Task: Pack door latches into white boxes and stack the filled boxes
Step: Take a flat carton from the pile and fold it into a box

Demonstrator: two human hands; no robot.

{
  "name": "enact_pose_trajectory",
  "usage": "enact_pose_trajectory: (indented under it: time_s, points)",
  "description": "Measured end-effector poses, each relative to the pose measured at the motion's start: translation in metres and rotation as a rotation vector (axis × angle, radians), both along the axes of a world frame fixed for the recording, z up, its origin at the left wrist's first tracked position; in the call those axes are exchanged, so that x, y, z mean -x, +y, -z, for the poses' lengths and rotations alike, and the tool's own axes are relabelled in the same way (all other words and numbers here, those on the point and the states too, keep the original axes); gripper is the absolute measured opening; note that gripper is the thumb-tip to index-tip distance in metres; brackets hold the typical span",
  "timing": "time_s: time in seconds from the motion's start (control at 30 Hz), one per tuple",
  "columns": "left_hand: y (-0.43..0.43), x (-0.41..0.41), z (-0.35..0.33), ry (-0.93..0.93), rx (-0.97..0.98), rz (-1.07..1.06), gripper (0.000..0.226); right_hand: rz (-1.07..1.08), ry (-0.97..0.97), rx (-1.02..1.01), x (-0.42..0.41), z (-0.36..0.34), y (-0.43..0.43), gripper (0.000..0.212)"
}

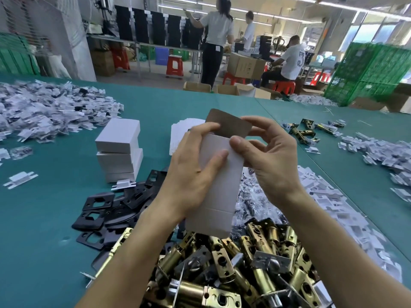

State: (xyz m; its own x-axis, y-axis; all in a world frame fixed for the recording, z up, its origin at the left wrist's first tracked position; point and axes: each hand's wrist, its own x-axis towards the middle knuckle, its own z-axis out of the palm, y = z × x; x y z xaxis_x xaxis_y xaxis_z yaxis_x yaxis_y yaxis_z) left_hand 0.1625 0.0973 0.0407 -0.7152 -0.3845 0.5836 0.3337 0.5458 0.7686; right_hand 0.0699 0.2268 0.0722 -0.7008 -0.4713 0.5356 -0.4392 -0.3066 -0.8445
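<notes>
Table (44, 230): teal top that carries everything, its near edge out of view.
Bagged small parts (49, 107): a wide loose heap towards the far left corner.
Door latches (233, 267): a brass heap at the near edge, under both forearms.
White plastic pieces (329, 207): a band along the right side, beside the latches.
Black plates (104, 210): overlapping, just left of the latch heap.
Stacked boxes (119, 150): three closed white boxes, left of centre, the top one askew.
White box (216, 192): held upright above the latch heap, mid-table, its brown-lined top flap (229, 124) standing open.
Left hand (189, 181): wrapped round the box's left side, thumb across the front.
Right hand (271, 156): thumb on the box's upper front, fingers curled over the flap, pinching the top.
</notes>
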Motion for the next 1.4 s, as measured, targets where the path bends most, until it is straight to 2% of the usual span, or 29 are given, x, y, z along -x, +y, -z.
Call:
enact_pose_trajectory:
  time_s: [0.07,0.17,0.23,0.3,0.37,0.47,0.53,0.67,0.83,1.03,1.13,1.3,1.4]
  points:
    - [0.005,-0.001,0.001,-0.048,0.16,-0.197,0.062,0.071,-0.006,0.018,-0.003,0.001,-0.003,0.03]
    - [0.018,-0.004,0.0,-0.188,0.297,-0.337,0.112,0.132,0.0,0.047,-0.01,0.005,-0.008,0.029]
    - [0.022,-0.007,0.001,-0.251,0.33,-0.387,0.125,0.145,0.026,0.059,-0.013,0.006,-0.009,0.027]
    - [0.018,-0.007,0.001,-0.266,0.312,-0.404,0.117,0.105,0.038,0.035,-0.017,0.004,-0.007,0.019]
    - [0.01,-0.006,0.0,-0.246,0.318,-0.385,0.094,0.035,0.019,-0.023,-0.019,0.0,-0.005,0.012]
    - [0.003,-0.004,0.0,-0.183,0.18,-0.233,0.078,-0.06,-0.026,-0.105,-0.021,-0.009,-0.003,0.015]
    - [0.002,-0.004,0.0,-0.134,0.156,-0.18,0.081,-0.061,-0.027,-0.156,-0.019,-0.013,-0.003,0.019]
    - [-0.002,-0.002,0.003,-0.06,0.222,-0.171,0.081,-0.063,0.028,-0.265,-0.014,-0.016,0.0,0.001]
    - [-0.004,-0.002,0.007,-0.012,0.209,-0.155,0.085,-0.127,0.033,-0.227,-0.013,-0.015,0.004,0.017]
    - [-0.003,-0.002,0.006,-0.04,0.245,-0.195,0.089,-0.071,-0.039,-0.17,-0.013,-0.015,0.003,0.012]
    - [-0.003,-0.003,0.006,-0.047,0.277,-0.201,0.09,-0.049,-0.092,-0.156,-0.014,-0.015,0.003,0.017]
    - [-0.002,-0.002,0.008,-0.071,0.294,-0.213,0.089,0.056,0.007,-0.206,-0.016,-0.014,-0.001,0.015]
    - [-0.004,-0.001,0.007,-0.063,0.251,-0.232,0.09,-0.015,0.061,-0.242,-0.018,-0.015,-0.002,0.01]
